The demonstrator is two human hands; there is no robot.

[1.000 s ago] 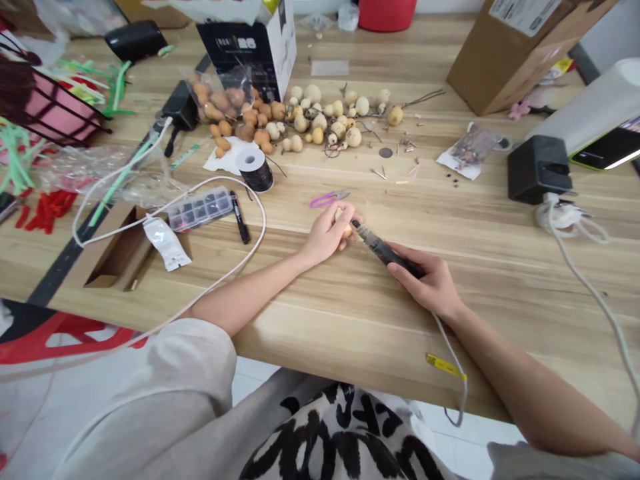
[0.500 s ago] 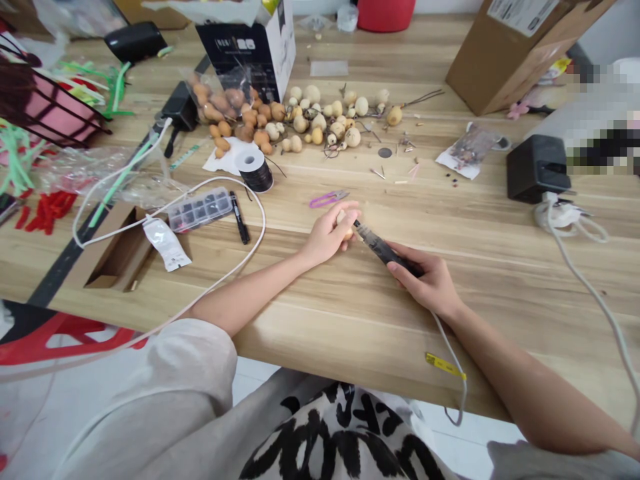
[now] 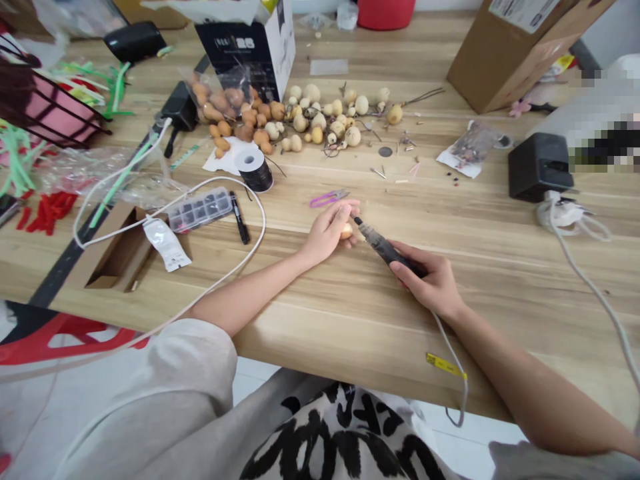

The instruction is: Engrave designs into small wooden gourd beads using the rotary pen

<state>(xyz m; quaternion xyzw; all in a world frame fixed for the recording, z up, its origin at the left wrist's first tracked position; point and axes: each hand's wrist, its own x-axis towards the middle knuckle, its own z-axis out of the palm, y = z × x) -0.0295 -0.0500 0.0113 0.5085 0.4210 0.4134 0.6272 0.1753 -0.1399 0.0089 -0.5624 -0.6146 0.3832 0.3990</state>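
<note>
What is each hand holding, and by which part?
The left hand pinches a small gourd by its body; the right hand grips a black corded engraving pen by its barrel.

Bright, even light leaves faint shadows (edges bow outward), and a pixelated patch [image 3: 603, 127] sits upper right.

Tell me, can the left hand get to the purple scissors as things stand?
Probably yes: the left hand rests just below the purple scissors, and nothing seems to lie between them. Its fingers are around a small gourd, though, so it would likely need to set that down first.
</note>
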